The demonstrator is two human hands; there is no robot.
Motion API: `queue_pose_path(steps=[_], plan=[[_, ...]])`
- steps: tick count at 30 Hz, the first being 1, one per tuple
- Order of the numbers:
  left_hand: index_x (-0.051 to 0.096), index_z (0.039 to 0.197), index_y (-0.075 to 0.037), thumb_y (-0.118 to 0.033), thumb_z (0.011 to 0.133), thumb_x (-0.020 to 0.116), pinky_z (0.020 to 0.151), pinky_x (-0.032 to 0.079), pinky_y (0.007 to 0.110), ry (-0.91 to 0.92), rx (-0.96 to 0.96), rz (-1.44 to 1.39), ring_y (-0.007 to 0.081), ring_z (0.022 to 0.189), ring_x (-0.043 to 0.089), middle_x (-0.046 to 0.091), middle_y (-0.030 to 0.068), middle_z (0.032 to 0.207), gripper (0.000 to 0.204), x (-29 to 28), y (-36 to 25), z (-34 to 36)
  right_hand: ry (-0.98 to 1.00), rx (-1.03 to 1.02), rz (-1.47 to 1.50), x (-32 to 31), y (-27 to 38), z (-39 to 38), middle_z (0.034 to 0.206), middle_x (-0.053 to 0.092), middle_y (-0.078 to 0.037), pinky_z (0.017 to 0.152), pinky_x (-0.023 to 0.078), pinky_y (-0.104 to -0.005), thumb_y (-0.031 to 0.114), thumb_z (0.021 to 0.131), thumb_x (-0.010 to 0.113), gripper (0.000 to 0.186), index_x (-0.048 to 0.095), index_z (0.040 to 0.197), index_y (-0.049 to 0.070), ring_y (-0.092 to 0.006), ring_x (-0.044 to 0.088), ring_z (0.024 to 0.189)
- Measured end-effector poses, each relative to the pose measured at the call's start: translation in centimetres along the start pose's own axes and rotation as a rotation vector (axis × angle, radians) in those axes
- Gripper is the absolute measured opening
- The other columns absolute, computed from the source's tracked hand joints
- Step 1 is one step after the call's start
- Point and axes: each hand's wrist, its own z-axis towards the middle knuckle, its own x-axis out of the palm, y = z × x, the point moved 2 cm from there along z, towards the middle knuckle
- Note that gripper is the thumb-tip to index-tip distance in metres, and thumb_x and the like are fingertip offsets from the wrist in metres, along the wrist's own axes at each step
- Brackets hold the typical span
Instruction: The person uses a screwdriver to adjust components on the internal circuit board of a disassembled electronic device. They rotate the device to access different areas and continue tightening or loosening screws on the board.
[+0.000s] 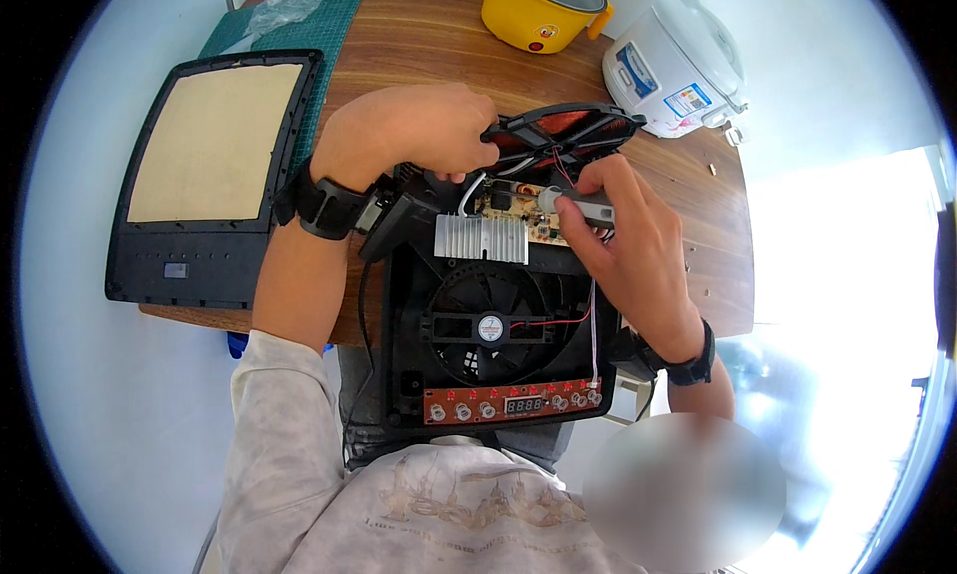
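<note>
The tilted coil (568, 126) is clamped in the left grip (439, 131), presumably baring the circuit board (518, 212) under the grey tool (598, 214) clamped in the right grip (640, 237).

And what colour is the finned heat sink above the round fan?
The finned heat sink is silver-grey, seen best in the head view.
</note>
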Motion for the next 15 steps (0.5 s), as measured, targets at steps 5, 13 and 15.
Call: queue_pose_path(steps=[5,13,15], plan=[[0.073,0.113,0.0,-0.029,0.099,0.058,0.07,0.06,0.037,-0.008,-0.01,-0.007,0.0225,0.072,0.074,0.076,0.0101,0.08,0.036,0.3,0.3,0.4,0.057,0.065,0.044,-0.2,0.3,0.2,0.095,0.064,-0.014,0.062,0.054,-0.0433,0.01,0.094,0.07,0.021,0.053,0.105,0.005,-0.0361,0.068,0.073],[0.074,0.109,0.0,-0.029,0.099,0.06,0.07,0.059,0.037,-0.038,0.021,-0.054,0.0228,0.071,0.073,0.076,0.0096,0.079,0.034,0.0,0.1,-0.2,0.044,-0.007,0.066,0.1,0.5,2.3,0.097,0.063,-0.014,0.064,0.054,-0.0455,0.017,0.095,0.073,0.029,0.051,0.11,0.006,-0.0387,0.066,0.079],[0.074,0.108,0.0,-0.029,0.099,0.06,0.07,0.059,0.037,-0.032,0.022,-0.066,0.023,0.071,0.073,0.076,0.0093,0.078,0.033,0.0,0.2,-0.2,-0.055,-0.063,0.018,0.5,0.5,2.7,0.096,0.063,-0.013,0.064,0.054,-0.0454,0.02,0.095,0.074,0.028,0.053,0.107,0.006,-0.0381,0.066,0.078]])
